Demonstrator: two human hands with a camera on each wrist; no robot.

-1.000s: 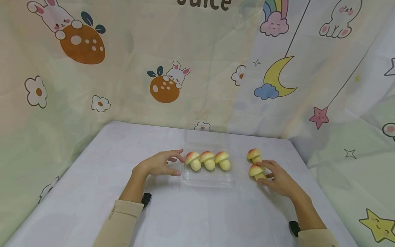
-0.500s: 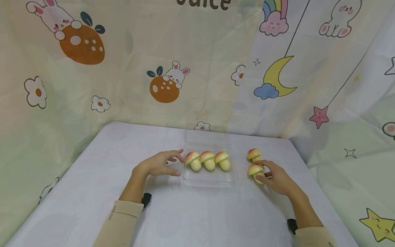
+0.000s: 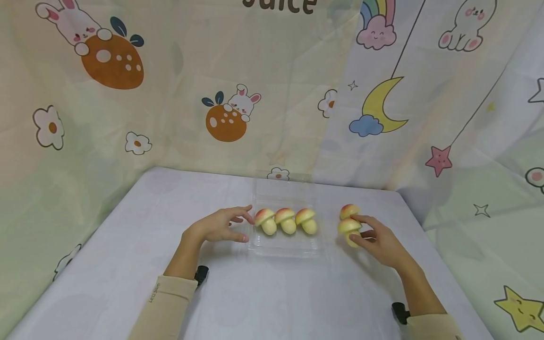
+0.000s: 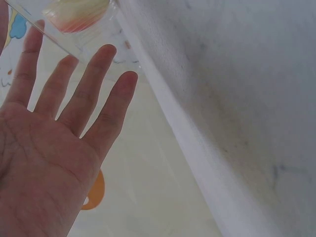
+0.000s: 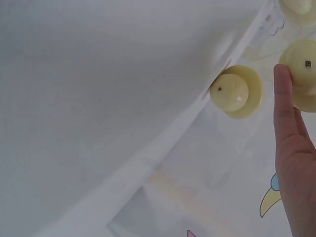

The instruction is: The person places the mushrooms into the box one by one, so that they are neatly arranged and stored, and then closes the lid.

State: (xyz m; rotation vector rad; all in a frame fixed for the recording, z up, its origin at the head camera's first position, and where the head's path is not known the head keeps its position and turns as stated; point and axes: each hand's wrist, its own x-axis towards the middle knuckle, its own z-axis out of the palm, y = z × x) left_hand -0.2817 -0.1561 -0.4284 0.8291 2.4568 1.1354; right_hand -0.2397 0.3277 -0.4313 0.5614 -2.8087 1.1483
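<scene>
My right hand pinches a toy mushroom with a yellow stem and a red-tinged cap, held just above the table. Behind it stands a second mushroom, partly covered by the held one; in the right wrist view this other mushroom shows apart from the hand. Three more mushrooms lie in a row inside a clear plastic box. At the box's left side is my left hand, its fingers spread and relaxed, with nothing held. In the left wrist view the fingertips of this hand are close to the box wall.
A white cloth covers the table. The box's clear lid is folded back behind it, toward the rear edge. A printed curtain hangs behind and at both sides of the table.
My right hand has picked up the nearer loose mushroom and shifted it slightly left and upward in the head view. My left hand and the boxed mushrooms have stayed put.
</scene>
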